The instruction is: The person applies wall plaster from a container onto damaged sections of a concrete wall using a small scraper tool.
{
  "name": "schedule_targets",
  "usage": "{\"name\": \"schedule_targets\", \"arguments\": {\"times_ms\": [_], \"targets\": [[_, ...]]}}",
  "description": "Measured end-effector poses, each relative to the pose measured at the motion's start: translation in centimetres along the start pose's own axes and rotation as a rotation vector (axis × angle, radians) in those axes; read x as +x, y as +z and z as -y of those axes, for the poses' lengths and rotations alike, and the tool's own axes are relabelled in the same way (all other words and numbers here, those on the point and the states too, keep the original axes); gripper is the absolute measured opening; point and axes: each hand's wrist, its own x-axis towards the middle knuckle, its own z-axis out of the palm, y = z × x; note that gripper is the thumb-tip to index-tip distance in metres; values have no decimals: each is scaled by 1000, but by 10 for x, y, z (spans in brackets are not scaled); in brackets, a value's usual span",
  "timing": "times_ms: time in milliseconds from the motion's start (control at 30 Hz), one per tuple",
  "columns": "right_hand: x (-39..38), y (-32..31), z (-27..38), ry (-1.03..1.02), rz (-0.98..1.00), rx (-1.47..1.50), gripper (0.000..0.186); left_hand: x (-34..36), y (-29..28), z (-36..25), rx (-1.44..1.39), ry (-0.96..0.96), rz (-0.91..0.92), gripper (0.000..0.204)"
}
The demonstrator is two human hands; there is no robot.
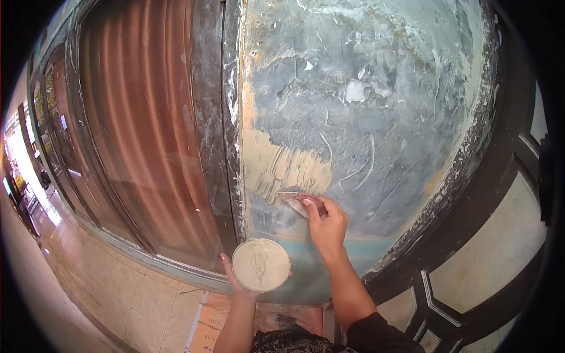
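Observation:
My right hand grips a putty knife with a reddish handle, its blade held against the wall. Just above the blade, a patch of beige putty lies in ridged strokes on the grey, scraped wall. Lower down, my left hand is wrapped round the side of a round tub of pale putty, with its open top facing me. The putty in the tub has a rough mark in its middle.
Left of the wall runs a dark wooden frame, beside a glazed panel with a reddish-brown curtain. A dark wooden door with pale panels stands at the right. Below are floor tiles and an orange sheet.

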Motion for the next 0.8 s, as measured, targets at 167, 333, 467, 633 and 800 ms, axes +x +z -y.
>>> {"name": "schedule_targets", "arguments": {"times_ms": [167,333,467,633,800], "targets": [[5,0,-3,26,-24,18,21,-1,1,-1,99,44,-11,103],[7,-3,-3,30,14,-98,22,0,-6,-4,56,34,71,105],[11,-1,-5,64,15,-96,24,7,-11,-6,16,33,-22,104],[10,2,-12,23,21,-99,26,9,-16,-6,26,7,23,105],[16,-1,-1,52,12,-72,26,6,-16,-4,48,27,-29,104]]}}
